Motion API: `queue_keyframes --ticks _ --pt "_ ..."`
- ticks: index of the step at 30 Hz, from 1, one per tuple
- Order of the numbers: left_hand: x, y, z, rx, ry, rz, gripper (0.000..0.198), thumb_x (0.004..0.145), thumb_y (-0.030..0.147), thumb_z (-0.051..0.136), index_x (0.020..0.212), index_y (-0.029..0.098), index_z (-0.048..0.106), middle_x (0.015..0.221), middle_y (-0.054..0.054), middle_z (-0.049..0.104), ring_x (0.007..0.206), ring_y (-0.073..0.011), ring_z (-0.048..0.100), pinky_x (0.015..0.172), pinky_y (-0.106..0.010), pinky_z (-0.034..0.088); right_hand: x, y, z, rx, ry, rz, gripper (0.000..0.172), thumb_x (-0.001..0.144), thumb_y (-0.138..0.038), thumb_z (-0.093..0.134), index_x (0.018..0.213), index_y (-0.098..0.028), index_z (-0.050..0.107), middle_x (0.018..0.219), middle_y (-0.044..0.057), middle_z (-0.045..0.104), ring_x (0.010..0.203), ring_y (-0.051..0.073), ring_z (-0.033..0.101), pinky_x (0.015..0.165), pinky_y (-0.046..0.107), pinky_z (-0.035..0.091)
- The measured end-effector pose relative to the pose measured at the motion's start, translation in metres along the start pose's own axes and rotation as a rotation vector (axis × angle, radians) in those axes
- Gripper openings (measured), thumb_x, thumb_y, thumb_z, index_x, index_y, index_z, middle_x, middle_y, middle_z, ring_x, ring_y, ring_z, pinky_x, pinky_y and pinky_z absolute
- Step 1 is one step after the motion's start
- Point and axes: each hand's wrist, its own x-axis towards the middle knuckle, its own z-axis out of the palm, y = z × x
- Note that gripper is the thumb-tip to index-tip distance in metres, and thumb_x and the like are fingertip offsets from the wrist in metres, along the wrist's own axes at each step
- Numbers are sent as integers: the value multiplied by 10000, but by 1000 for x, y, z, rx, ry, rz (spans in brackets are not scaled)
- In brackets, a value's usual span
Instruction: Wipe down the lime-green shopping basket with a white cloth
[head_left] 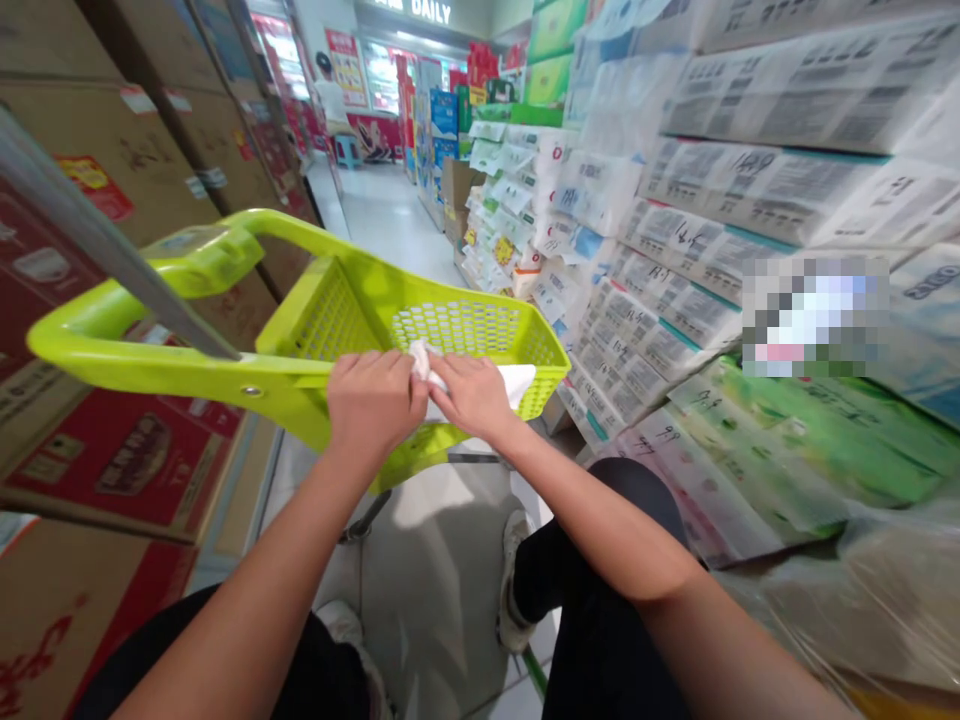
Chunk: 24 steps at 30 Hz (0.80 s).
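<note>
A lime-green wheeled shopping basket (457,290) with perforated walls stands tilted in front of me. My left hand (379,400) is closed over its near rim, fingers bent over the edge. Right beside it, my right hand (474,395) is closed on a white cloth (519,382), pressing it against the same rim. A bunched bit of the cloth sticks up between the two hands, near my left thumb. The fingertips of both hands are hidden behind the rim. A grey metal bar (112,230) runs up from the handle end at left.
Stacked cartons (135,460) rise close on the left. Packs of tissue (720,240) with handwritten prices are piled on the right, green packs (840,430) lower down. Ahead, an aisle (379,210) leads to a person (330,95) near a blue stool (347,150).
</note>
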Motion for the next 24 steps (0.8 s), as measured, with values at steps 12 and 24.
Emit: queue_keyframes --ticks 12,24 --pt "-4 6 -18 -19 -14 -13 401 1019 317 531 1365 243 722 1289 -164 699 998 -321 697 854 -466 455 -10 -2 -17 -52 -135 6 624 1117 -536 419 1688 -282 418 1312 115 759 1106 295 716 921 377 480" --pt "-16 -18 -38 -17 64 -32 198 947 221 587 934 230 784 1383 -118 703 1397 -384 570 1211 -665 351 -14 33 -23 -179 -201 221 608 1124 -615 310 1005 -216 752 940 101 806 844 269 725 666 344 298"
